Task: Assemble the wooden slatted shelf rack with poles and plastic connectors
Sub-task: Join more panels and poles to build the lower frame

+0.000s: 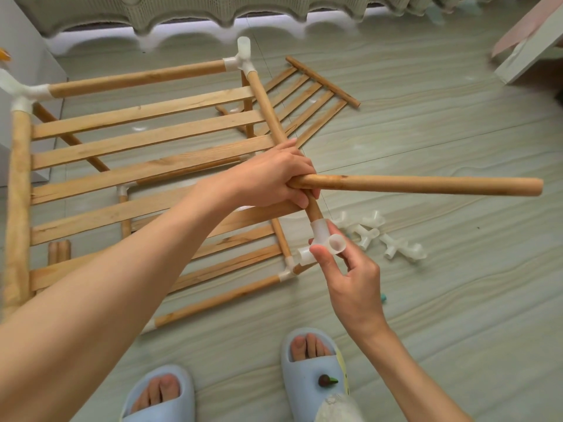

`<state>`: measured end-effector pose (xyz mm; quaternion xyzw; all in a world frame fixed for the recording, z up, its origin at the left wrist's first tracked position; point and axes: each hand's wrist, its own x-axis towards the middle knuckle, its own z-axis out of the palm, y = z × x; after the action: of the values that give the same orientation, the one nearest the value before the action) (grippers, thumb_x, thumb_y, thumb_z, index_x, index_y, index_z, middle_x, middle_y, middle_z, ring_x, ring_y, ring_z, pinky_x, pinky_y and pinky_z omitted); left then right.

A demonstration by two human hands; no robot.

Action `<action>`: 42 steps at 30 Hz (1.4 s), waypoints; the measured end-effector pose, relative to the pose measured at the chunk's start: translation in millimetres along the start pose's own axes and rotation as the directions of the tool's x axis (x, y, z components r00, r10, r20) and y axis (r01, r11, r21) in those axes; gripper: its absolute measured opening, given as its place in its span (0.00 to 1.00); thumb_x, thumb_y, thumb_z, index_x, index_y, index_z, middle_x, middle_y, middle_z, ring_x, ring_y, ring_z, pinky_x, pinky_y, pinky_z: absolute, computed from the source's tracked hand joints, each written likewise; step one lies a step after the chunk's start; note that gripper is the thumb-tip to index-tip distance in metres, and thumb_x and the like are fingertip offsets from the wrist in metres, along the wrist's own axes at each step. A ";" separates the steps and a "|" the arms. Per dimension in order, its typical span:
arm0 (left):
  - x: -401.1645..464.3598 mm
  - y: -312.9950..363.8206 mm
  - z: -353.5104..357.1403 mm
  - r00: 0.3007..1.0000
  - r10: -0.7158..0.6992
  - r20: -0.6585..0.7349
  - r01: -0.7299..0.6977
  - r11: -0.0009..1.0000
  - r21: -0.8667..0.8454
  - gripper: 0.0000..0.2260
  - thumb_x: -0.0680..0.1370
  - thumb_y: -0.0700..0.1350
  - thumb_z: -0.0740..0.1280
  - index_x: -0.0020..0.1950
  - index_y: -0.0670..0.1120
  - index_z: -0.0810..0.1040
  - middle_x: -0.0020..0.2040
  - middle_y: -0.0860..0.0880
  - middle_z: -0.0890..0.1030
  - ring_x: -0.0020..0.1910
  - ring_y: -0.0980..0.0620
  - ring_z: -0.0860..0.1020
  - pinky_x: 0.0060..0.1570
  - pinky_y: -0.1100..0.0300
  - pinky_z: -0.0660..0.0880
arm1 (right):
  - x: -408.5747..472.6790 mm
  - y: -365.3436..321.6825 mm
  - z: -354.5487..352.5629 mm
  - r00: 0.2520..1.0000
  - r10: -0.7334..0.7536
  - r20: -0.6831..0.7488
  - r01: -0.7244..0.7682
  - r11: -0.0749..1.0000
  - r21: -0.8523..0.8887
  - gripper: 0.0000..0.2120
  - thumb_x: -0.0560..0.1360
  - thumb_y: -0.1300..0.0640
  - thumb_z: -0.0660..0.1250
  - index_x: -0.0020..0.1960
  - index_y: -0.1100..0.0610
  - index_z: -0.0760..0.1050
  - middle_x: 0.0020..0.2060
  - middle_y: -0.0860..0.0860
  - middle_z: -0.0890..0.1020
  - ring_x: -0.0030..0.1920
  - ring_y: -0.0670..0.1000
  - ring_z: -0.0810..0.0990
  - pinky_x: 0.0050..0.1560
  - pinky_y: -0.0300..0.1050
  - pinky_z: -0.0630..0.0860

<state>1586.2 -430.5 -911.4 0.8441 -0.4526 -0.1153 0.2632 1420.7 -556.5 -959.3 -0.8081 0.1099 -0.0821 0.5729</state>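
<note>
A partly built wooden rack (146, 138) stands on the floor, its upper slatted shelf joined by poles and white plastic connectors. My left hand (274, 178) grips the rack's right side pole and, against it, a loose wooden pole (426, 184) that points right. My right hand (350, 275) pinches a translucent connector (324, 239) that sits on the near end of that side pole. A second slatted shelf (231, 242) lies lower, beneath the first.
A loose slatted panel (307, 99) lies on the floor behind the rack. Several spare white connectors (384, 239) lie right of my right hand. Two short poles (59, 251) show at the left. My feet in blue slippers (310, 367) are at the bottom. A white box (530, 56) sits top right.
</note>
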 end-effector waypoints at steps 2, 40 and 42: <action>-1.3 -2.2 0.9 1.000 -0.003 -0.007 0.002 0.999 -0.048 0.08 0.71 0.41 0.72 0.48 0.49 0.81 0.49 0.49 0.80 0.61 0.49 0.72 0.72 0.57 0.46 | 2.3 0.4 -1.2 1.000 0.004 0.030 -0.004 1.000 0.001 0.28 0.70 0.38 0.65 0.62 0.55 0.75 0.57 0.40 0.77 0.60 0.32 0.72 0.59 0.27 0.67; -251.7 54.6 -17.9 0.864 -0.404 -0.302 0.479 0.845 0.240 0.15 0.76 0.50 0.65 0.63 0.53 0.76 0.46 0.53 0.81 0.38 0.54 0.75 0.27 0.66 0.66 | 10.2 -63.2 -13.9 0.988 0.113 0.109 -0.076 0.951 -0.298 0.15 0.77 0.53 0.63 0.62 0.56 0.75 0.47 0.50 0.77 0.49 0.50 0.76 0.51 0.43 0.74; -258.5 55.2 -16.0 0.858 -0.409 -0.310 0.487 0.839 0.242 0.13 0.76 0.48 0.66 0.61 0.52 0.78 0.47 0.52 0.82 0.39 0.52 0.77 0.27 0.68 0.64 | 9.2 -62.6 -14.8 0.990 0.102 0.101 -0.065 0.946 -0.318 0.14 0.78 0.53 0.63 0.60 0.57 0.76 0.44 0.51 0.78 0.47 0.51 0.77 0.47 0.42 0.72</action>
<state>1408.6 -236.7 -879.0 0.9651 -0.2172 0.0045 0.1459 1431.0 -552.4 -895.3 -0.8869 0.1222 0.0078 0.4454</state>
